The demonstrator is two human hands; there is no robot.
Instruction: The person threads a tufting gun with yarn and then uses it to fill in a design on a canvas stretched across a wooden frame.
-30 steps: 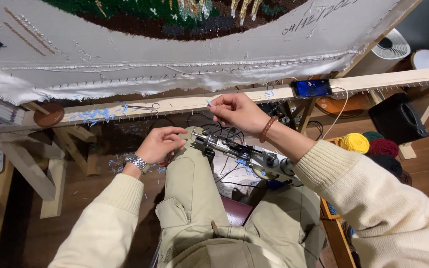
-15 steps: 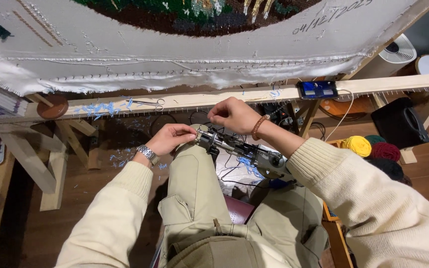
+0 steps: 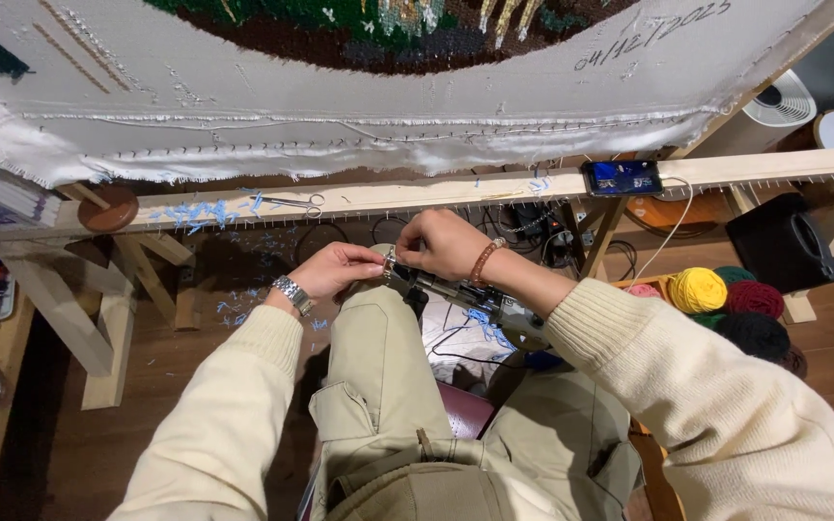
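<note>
Item: tufting gun (image 3: 470, 294), metal, lying across the knee below the wooden frame rail (image 3: 359, 198); judged heavy, rigid, needle end delicate; best gripped by the body; left hand (image 3: 335, 270) pinching narrow at its tip; right hand (image 3: 441, 243) curled closed over the front end

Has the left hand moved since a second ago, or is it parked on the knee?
Yes. The left hand has shifted up and right along the knee, toward the wooden frame rail and the right hand.
</note>
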